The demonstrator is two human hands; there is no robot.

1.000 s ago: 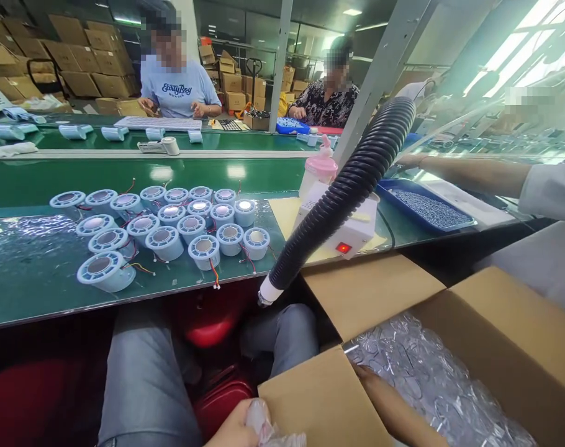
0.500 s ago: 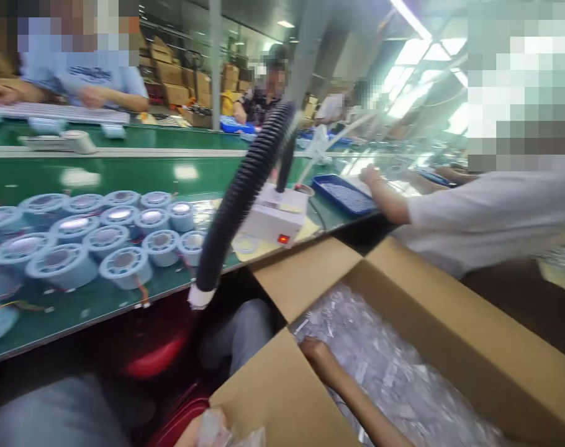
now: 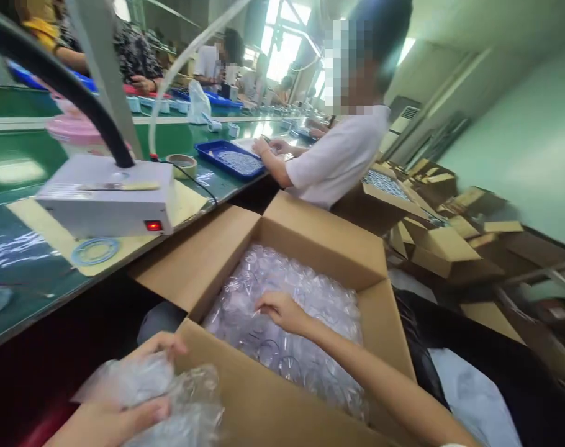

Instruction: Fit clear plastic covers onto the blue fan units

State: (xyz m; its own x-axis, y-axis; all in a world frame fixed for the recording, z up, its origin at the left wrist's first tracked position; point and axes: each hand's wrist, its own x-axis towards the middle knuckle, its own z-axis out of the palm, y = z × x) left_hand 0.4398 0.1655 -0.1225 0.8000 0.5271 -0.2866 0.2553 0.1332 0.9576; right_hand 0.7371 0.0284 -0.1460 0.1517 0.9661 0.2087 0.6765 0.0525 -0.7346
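An open cardboard box (image 3: 310,233) stands beside me, filled with clear plastic parts (image 3: 292,292) in bags. My right hand (image 3: 280,310) reaches into the box, fingers curled down onto the clear parts. My left hand (image 3: 124,406) is outside the box's near flap, closed on a crumpled clear plastic bag (image 3: 171,397) of the same kind of parts.
A green bench (image 3: 26,261) runs along the left with a white device (image 3: 105,202) with a red light, a black hose (image 3: 63,81), a tape roll (image 3: 182,164) and a blue tray (image 3: 233,159). A co-worker in white (image 3: 338,158) sits beyond the box. Opened cartons (image 3: 441,242) lie at right.
The view has swung right, away from the round white parts. My right hand has moved deeper into the box, and my left hand with the bag has come up into view.
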